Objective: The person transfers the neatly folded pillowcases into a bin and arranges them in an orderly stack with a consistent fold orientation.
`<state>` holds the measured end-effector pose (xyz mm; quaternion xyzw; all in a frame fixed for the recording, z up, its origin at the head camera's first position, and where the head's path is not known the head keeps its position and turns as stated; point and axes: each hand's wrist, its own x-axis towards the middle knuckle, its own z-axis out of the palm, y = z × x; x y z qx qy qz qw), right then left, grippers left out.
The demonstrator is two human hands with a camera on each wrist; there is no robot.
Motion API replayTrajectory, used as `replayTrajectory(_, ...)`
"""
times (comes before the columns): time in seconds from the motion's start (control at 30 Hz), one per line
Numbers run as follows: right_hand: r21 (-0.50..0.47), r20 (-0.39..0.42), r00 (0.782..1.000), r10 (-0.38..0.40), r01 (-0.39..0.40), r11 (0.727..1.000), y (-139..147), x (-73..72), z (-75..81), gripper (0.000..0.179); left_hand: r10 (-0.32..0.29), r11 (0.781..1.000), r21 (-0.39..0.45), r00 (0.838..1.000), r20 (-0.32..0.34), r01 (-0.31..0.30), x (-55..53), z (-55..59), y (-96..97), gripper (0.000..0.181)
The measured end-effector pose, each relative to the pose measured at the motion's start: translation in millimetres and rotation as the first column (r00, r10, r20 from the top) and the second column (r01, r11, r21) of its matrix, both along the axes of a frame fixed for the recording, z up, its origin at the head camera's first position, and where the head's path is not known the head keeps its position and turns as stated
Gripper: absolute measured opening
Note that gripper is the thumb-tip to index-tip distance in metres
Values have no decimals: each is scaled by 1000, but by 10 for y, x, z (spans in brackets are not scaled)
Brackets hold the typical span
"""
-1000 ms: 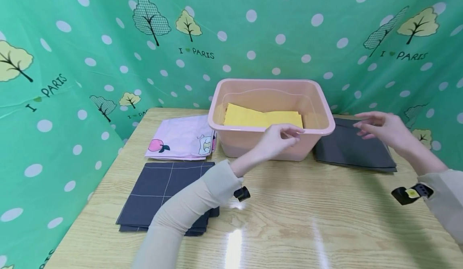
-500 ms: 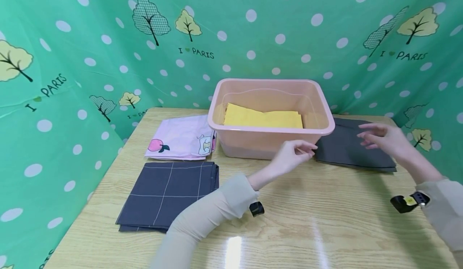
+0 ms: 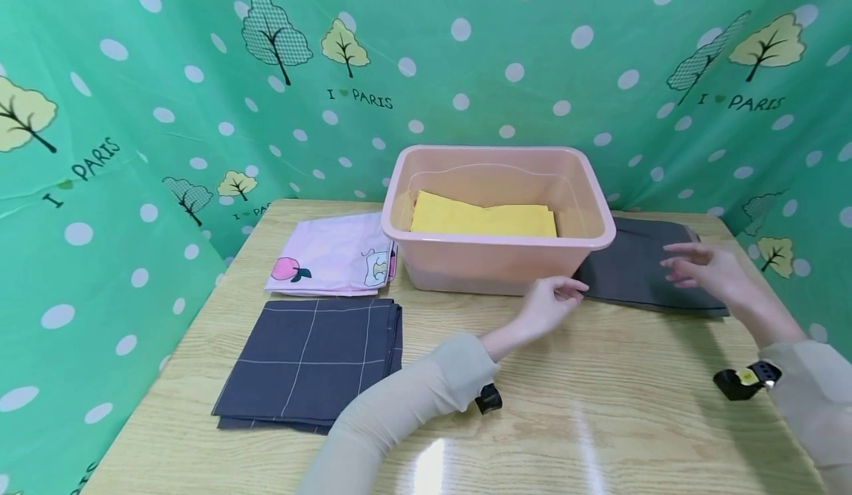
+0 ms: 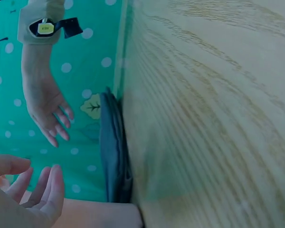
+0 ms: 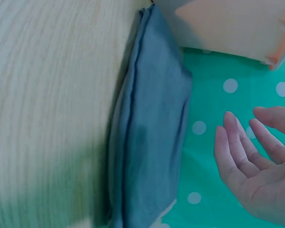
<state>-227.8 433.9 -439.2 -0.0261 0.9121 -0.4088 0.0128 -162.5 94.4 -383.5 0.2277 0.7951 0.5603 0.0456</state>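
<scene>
On the table at the right lies a folded dark grey cloth (image 3: 639, 269), its layered edge showing in the right wrist view. My right hand (image 3: 707, 267) hovers over its right part with fingers loosely bent and nothing in them; the right wrist view shows the palm (image 5: 259, 175) apart from the cloth. My left hand (image 3: 547, 304) is in front of the box's front right corner, fingertips near the cloth's left edge. Its fingers are relaxed and hold nothing, as the left wrist view also shows. A pink plastic box (image 3: 466, 265) stands at the back with yellow folded cloth (image 3: 486, 219) inside.
Left of the box lies a folded light pink cloth (image 3: 333, 247) with a peach print. In front of it sits a navy checked cloth (image 3: 306, 354), partly behind my left sleeve (image 3: 393, 413). A green dotted curtain (image 3: 466, 58) hangs behind the wooden table (image 3: 586, 406).
My left hand has moved right and down, from the box's front rim to beside the dark grey cloth. My right hand has come lower, toward that cloth.
</scene>
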Motion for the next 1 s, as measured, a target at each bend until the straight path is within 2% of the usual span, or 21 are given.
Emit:
replayTrajectory(0.13,-42,52,999,-10,12,999,-110,113,128,52,30,999,-30,999,-11,-30,-17,-71,66,17)
replayTrajectory(0.23,-71,68,997,21,-16,997,-207,209,271,52,53,999,-12,998,20,-53,-36,-115,113,17)
replayTrajectory(0.27,-88,71,997,17,-11,996,-214,219,276,52,59,998,-2,998,36,-59,-42,-128,128,17)
replayTrajectory(0.33,-83,68,998,6,0,997,-177,202,222,50,69,997,17,995,74,-70,-51,-151,154,17)
replayTrajectory(0.47,-38,43,997,-66,67,997,42,67,-88,48,75,996,30,989,131,-79,-61,-196,200,20)
replayTrajectory(0.6,30,11,998,-67,66,997,221,-3,-271,59,59,997,32,983,172,-66,-78,-250,252,24)
replayTrajectory(0.77,86,-4,996,-86,86,993,304,-13,-341,62,48,998,23,979,198,-54,-108,-296,324,28)
replayTrajectory(0.9,132,-9,992,-123,123,984,303,-21,-353,67,53,999,-14,980,191,-52,-124,-313,381,28)
replayTrajectory(1.0,128,-10,991,-132,132,983,335,-44,-391,70,37,999,-46,983,179,-30,-134,-320,411,31)
